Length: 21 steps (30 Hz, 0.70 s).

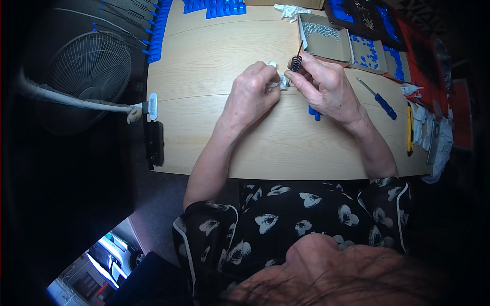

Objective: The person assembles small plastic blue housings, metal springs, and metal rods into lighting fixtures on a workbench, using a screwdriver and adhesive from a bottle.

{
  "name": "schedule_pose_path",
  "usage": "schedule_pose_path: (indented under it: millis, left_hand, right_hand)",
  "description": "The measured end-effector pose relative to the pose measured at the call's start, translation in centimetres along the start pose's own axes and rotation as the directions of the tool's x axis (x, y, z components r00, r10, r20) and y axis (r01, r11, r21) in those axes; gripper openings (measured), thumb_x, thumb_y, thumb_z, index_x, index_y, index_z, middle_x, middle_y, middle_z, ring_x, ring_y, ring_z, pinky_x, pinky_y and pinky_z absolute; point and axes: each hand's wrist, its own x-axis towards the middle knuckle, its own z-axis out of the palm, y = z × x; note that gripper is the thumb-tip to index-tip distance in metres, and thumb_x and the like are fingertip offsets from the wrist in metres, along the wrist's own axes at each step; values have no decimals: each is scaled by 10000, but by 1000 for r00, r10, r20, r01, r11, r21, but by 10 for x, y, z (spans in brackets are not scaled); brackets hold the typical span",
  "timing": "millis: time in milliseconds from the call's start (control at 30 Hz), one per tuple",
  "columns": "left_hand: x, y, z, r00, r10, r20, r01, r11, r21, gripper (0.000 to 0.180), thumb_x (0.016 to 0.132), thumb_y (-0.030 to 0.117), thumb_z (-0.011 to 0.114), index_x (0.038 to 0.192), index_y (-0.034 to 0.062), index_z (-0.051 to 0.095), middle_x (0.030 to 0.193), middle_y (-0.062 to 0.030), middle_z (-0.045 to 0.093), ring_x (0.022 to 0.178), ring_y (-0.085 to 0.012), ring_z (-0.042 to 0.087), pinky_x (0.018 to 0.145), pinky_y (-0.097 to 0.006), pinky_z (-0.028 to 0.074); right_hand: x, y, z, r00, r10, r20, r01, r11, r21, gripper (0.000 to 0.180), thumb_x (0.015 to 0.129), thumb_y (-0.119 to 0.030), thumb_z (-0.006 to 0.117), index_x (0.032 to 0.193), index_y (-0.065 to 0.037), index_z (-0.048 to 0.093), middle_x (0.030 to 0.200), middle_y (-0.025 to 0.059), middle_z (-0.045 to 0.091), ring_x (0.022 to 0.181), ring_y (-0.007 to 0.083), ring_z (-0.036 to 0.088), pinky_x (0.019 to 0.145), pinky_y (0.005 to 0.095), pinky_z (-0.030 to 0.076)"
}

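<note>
My right hand (329, 87) pinches a thin rod with a black coil spring (296, 64) on it, above the middle of the wooden table (214, 137). The rod's upper end sticks out past the spring. Close by on the left, my left hand (247, 94) has its fingers closed on a crumpled white tissue (275, 81). The tissue reaches toward the rod's lower end; whether they touch I cannot tell. A blue plastic piece (315, 114) shows partly from under my right hand.
To the right lie a blue-handled screwdriver (377, 99) and a yellow utility knife (410, 130). Cardboard boxes of small clear parts (321, 31) and blue parts (368, 53) stand at the back right. Blue racks (161, 30) line the far left edge, near a fan (92, 66).
</note>
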Motion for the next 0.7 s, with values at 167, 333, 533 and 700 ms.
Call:
schedule_pose_path:
  millis: [167,333,533,700]
  left_hand:
    - [-3,-8,-23,999,-52,-11,52,999,-1,137,749,19,775,827,-4,664,795,-99,661,628,-165,645,586,-310,527]
    - [-6,5,-36,971,-83,226,139,960,-244,171,720,55,788,859,8,700,793,-100,692,677,-169,662,633,-329,549]
    - [-7,15,-8,964,-145,221,199,949,-243,229,747,69,825,830,4,622,706,-79,668,623,-139,666,594,-292,558]
    - [-7,12,8,979,-147,142,181,947,-266,253,745,82,829,777,11,588,662,-77,648,590,-137,650,567,-289,543]
  right_hand:
    - [0,1,-1,1000,5,19,-5,1000,-16,164,928,-76,694,936,28,568,692,153,599,615,290,644,562,398,481]
    - [-2,2,-4,997,46,54,-43,998,-54,138,926,-39,693,976,58,609,811,124,655,668,186,663,584,318,515]
    - [-1,1,-1,1000,9,21,-10,1000,9,140,949,-74,653,942,32,562,710,153,612,632,295,656,570,398,493]
    - [0,1,-2,999,38,34,-40,998,56,129,947,-68,647,941,31,563,711,153,614,643,297,663,581,397,500]
